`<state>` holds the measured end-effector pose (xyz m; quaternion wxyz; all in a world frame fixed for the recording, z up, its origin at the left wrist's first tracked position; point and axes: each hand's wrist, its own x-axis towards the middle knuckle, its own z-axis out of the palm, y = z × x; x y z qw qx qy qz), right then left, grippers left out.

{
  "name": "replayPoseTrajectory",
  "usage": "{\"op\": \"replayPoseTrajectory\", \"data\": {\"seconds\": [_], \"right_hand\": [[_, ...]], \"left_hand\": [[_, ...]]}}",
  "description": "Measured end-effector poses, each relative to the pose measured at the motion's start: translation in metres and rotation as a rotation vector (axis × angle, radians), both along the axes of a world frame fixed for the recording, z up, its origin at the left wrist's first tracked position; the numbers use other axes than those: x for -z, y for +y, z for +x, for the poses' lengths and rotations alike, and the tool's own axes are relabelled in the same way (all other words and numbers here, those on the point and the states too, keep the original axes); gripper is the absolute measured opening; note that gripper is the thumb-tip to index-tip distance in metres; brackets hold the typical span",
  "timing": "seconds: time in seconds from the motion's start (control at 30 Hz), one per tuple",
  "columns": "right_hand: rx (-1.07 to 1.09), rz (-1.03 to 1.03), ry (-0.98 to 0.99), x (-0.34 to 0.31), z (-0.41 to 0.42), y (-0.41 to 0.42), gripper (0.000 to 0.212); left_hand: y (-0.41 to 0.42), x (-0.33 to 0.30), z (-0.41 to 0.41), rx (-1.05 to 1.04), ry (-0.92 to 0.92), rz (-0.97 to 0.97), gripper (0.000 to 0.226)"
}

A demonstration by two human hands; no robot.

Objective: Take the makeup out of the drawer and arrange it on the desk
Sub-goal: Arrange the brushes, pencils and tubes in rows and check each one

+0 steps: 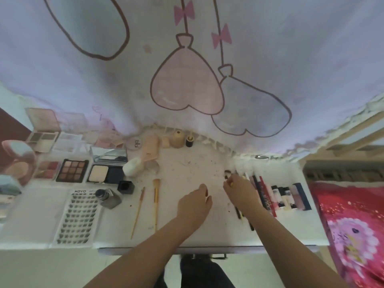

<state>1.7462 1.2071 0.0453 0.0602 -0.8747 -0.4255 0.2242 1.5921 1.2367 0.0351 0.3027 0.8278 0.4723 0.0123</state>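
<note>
A small makeup brush (228, 173) is pinched in the right hand (241, 192), its bristles up beside the row of lip products (280, 196), apparently so like items are grouped. The left hand (194, 201) is loosely curled over bare desk (187, 169), holding nothing visible. Two gold-handled brushes (148, 204) are laid parallel; palettes (72, 170) are lined at the left.

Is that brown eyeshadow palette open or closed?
Open. The brown eyeshadow palette lies flat on the desk with its grid of brown pans showing.
</note>
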Motion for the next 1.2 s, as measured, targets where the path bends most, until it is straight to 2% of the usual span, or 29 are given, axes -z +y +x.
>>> {"op": "replayPoseTrajectory", "data": {"seconds": [0.17, 0.23, 0.33, 0.5, 0.67, 0.87, 0.97, 1.2], "right_hand": [[-0.189, -0.106, -0.128, 0.020, 0.026, -0.019, 0.024], [-0.237, -0.129, -0.145, 0.028, 0.026, -0.018, 0.019], [-0.266, -0.121, -0.110, 0.034, 0.027, -0.015, 0.012], [-0.278, -0.091, -0.120, 0.034, 0.037, -0.018, 0.014], [-0.292, -0.127, -0.103, 0.031, 0.035, -0.016, 0.016], [-0.288, -0.204, -0.025, 0.024, 0.022, -0.008, 0.016], [-0.265, -0.195, 0.084, 0.021, 0.012, -0.002, 0.025], [-0.287, -0.179, 0.112, 0.017, -0.042, 0.020, 0.033]], "left_hand": [[-0.003, 0.009, 0.068, -0.042, 0.068, -0.095, 0.021], [-0.002, 0.015, 0.079, -0.096, 0.086, -0.124, 0.021], [0.001, 0.019, 0.089, -0.154, 0.122, -0.157, 0.025], [0.005, 0.021, 0.102, -0.243, 0.152, -0.208, 0.030], [0.011, 0.019, 0.111, -0.280, 0.240, -0.189, 0.022], [0.016, 0.017, 0.092, -0.282, 0.309, -0.178, 0.022], [0.023, 0.015, 0.072, -0.265, 0.323, -0.162, 0.018], [0.038, 0.014, -0.007, -0.149, 0.447, 0.008, 0.016]]}}
